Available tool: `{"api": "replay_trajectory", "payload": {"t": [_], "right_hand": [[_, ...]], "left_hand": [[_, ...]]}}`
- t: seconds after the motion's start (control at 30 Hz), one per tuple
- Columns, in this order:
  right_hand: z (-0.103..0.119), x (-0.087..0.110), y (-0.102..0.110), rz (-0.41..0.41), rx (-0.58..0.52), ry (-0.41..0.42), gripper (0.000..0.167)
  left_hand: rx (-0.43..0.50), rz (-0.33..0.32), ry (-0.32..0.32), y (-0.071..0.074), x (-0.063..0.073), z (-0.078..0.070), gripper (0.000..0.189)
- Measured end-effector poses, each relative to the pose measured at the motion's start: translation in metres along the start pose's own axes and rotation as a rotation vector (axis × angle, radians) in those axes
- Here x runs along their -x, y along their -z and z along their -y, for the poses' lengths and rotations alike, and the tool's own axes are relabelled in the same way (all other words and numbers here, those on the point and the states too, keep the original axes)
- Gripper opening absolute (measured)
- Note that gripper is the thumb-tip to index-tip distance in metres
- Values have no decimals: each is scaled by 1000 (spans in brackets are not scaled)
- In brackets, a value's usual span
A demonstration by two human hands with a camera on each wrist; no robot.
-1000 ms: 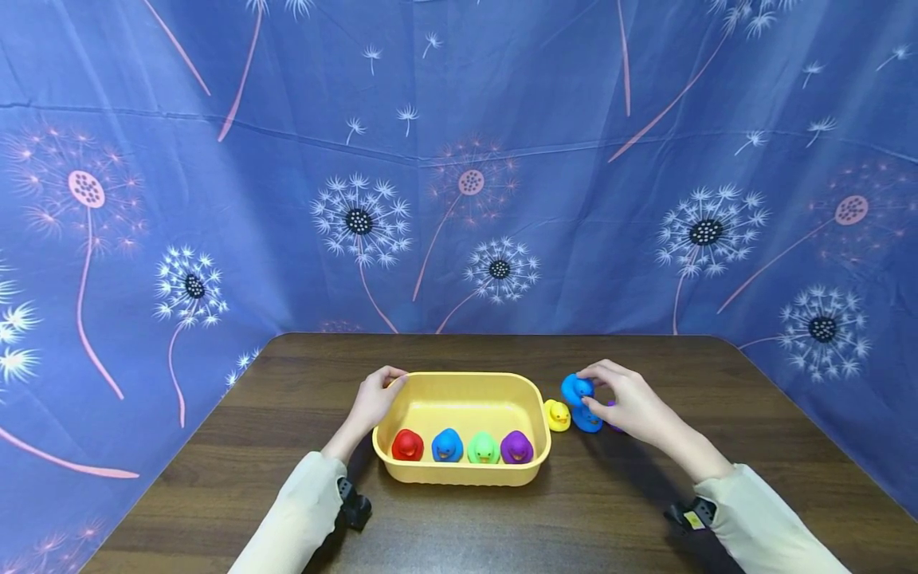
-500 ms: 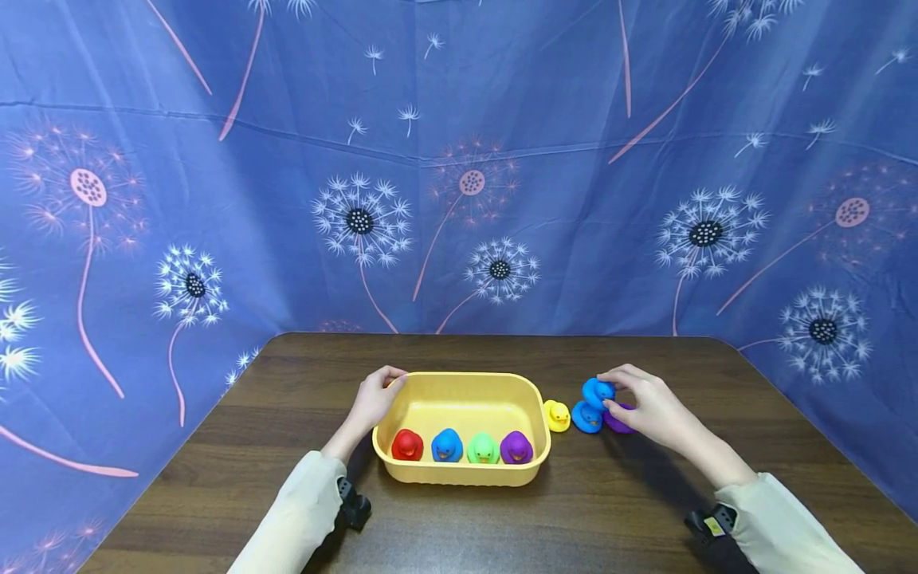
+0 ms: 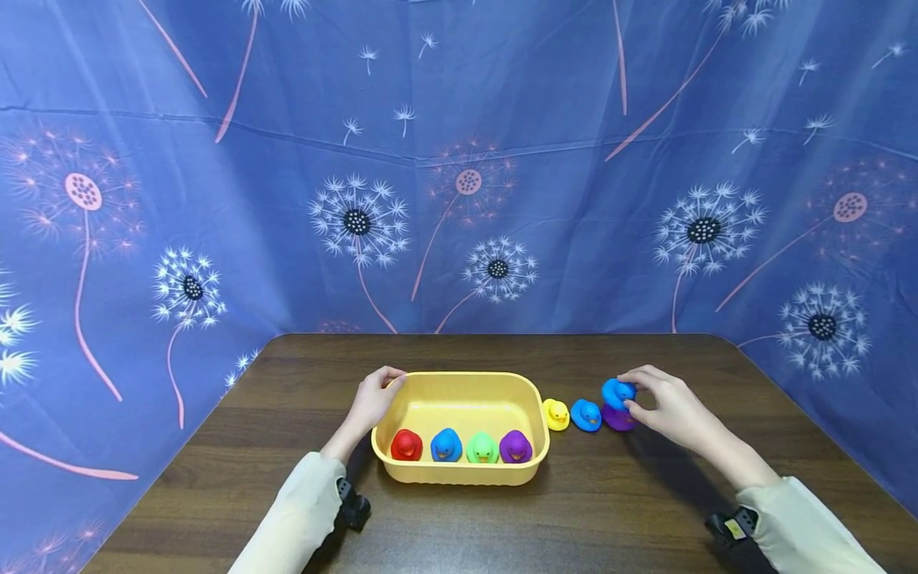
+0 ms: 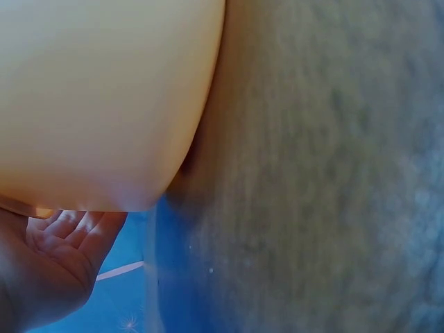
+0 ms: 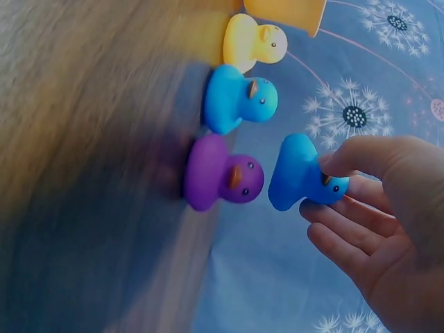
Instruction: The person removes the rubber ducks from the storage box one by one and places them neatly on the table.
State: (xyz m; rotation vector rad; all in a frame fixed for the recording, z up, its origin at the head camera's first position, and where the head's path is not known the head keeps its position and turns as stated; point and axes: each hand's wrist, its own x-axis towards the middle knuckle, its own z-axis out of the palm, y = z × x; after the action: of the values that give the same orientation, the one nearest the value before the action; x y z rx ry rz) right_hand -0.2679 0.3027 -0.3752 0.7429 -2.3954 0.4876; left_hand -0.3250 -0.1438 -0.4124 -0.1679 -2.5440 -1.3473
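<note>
Rt wrist, unlike head, shows held duck (image 5: 291, 170) apart fr purple duck (image 5: 207, 173)

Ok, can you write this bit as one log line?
left fingers: on tub; right fingers: hold blue duck; below: purple duck, gap between

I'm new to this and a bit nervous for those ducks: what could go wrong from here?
The right fingers pinch one blue duck near its head, above the purple duck; if it slipped, it might knock that one over.

A second blue duck and the yellow duck stand close in line with the purple one, so a bump could spread.

The left fingers hold the yellow tub at its rim; a tug might jostle the four ducks inside.
</note>
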Motion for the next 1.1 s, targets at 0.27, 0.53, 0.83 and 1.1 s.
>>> {"api": "replay_trajectory", "payload": {"t": [0.27, 0.53, 0.83, 1.1], "right_hand": [[-5, 5, 4, 13, 33, -11, 37], [-11, 11, 6, -10, 67, 3, 38], [-16, 17, 8, 10, 86, -35, 38], [-19, 22, 12, 7, 102, -52, 37]], "left_hand": [[11, -1, 1, 0, 0, -1, 18], [10, 1, 6, -1, -1, -1, 18], [17, -3, 6, -1, 0, -1, 18], [9, -7, 13, 0, 0, -1, 18]]}}
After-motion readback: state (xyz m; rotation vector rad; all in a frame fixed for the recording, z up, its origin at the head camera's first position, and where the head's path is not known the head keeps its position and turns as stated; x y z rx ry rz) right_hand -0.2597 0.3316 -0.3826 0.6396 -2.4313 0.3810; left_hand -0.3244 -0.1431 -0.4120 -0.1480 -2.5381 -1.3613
